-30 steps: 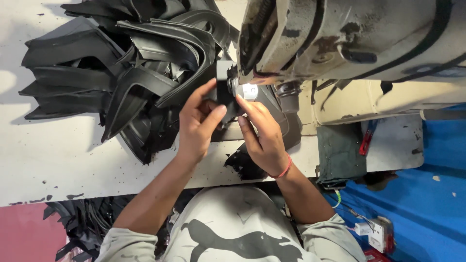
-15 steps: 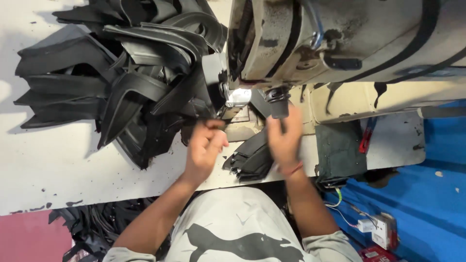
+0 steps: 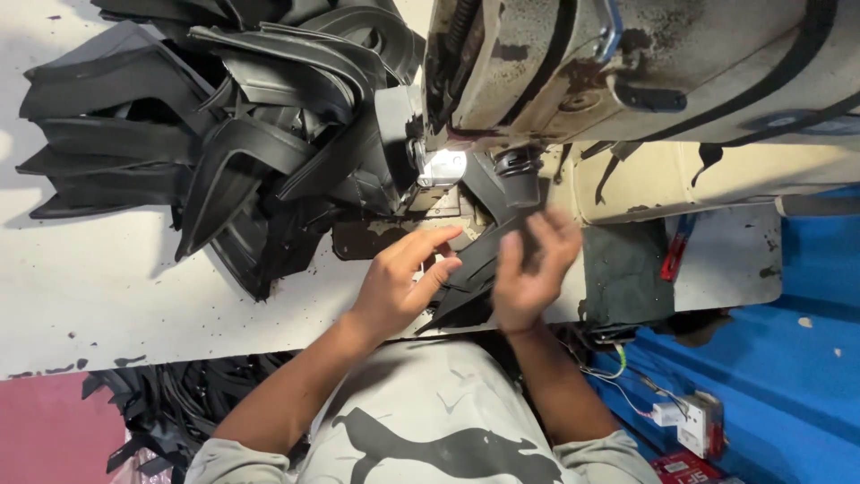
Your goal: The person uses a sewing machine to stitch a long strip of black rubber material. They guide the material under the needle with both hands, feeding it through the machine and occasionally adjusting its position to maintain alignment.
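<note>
Partly blurred, the right hand (image 3: 530,273) presses loosely curled fingers on the black strip (image 3: 479,260); the left hand (image 3: 400,285) pinches its edge.

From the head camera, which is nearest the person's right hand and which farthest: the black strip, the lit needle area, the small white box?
1. Black cut strip, touching the right hand.
2. Lit needle area, up-left under the machine.
3. Small white box, lower right.

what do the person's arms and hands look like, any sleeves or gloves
Both arms are bare from the short sleeves of a light grey T-shirt with a large black animal print. The left hand and right hand wear no gloves. No rings or watch show; the right hand is blurred.
</note>
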